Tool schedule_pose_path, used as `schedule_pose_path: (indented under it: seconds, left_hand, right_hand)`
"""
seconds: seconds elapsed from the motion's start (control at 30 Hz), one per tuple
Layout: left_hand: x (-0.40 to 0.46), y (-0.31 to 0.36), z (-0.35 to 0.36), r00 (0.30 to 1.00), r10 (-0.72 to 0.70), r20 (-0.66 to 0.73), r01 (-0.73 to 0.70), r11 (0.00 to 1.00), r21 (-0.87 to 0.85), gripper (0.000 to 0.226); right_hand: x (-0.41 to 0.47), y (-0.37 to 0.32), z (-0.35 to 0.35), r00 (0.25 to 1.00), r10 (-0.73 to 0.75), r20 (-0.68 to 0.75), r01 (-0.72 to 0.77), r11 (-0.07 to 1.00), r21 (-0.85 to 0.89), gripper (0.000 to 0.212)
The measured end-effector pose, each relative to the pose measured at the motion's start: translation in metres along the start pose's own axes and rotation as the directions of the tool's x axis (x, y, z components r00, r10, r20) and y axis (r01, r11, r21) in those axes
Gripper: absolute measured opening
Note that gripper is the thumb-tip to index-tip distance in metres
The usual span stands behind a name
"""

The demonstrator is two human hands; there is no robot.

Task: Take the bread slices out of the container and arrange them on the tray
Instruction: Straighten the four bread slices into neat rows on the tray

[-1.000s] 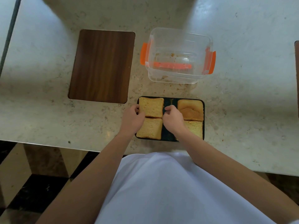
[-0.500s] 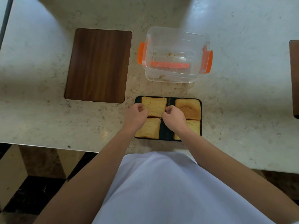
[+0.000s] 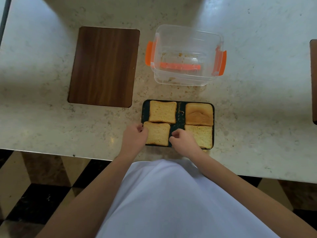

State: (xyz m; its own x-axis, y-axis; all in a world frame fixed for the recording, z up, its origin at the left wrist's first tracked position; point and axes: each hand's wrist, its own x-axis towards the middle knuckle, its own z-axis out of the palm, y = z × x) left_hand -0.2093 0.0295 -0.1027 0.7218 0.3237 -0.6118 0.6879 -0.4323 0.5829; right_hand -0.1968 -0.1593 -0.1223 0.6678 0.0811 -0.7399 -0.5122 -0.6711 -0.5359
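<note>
- Near-left bread slice [image 3: 157, 133]: it lay flat on the dark tray [image 3: 178, 123], between my two hands, its far edge touching the slice beyond.
- Left hand [image 3: 135, 137]: fingers curled, pinching its left edge.
- Right hand [image 3: 182, 140]: loosely curled, fingertips at its right edge; a true grip I could not tell.
- Container [image 3: 186, 55]: beyond the tray on the tabletop [image 3: 257, 100], only crumbs inside.

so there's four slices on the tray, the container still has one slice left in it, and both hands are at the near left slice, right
Not quite. The head view shows the container holding only crumbs, no slice. The rest stands: four slices lie on the tray, and the left hand and right hand sit at either side of the near left slice.
</note>
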Motion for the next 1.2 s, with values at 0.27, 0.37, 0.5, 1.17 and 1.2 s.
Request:
schedule_pose_path:
  seconds: [0.27, 0.37, 0.5, 1.17, 1.2]
  left_hand:
    - [0.001, 0.004, 0.014, 0.999, 0.022, 0.032, -0.024, 0.998, 0.061, 0.021]
    - [0.001, 0.008, 0.018, 0.998, 0.030, 0.061, -0.035, 0.995, 0.089, 0.024]
    - [0.010, 0.011, 0.016, 0.997, 0.051, 0.066, -0.053, 0.998, 0.029, 0.044]
    - [0.032, 0.024, 0.014, 0.989, 0.140, 0.056, -0.144, 0.986, 0.086, 0.047]
    - [0.033, 0.023, 0.013, 0.989, 0.133, 0.058, -0.138, 0.987, 0.085, 0.047]
  right_hand:
    - [0.000, -0.002, -0.010, 1.000, -0.016, -0.007, 0.015, 0.998, -0.063, 0.027]
    - [0.002, 0.000, -0.018, 1.000, 0.006, 0.011, -0.005, 0.996, -0.088, 0.026]
    - [0.007, -0.001, -0.027, 0.999, 0.053, -0.008, -0.053, 0.999, -0.011, 0.038]
    - [0.032, -0.037, -0.022, 0.997, 0.077, 0.028, -0.079, 0.993, 0.085, 0.058]
    - [0.032, -0.039, -0.021, 0.997, 0.076, 0.030, -0.079, 0.993, 0.085, 0.059]
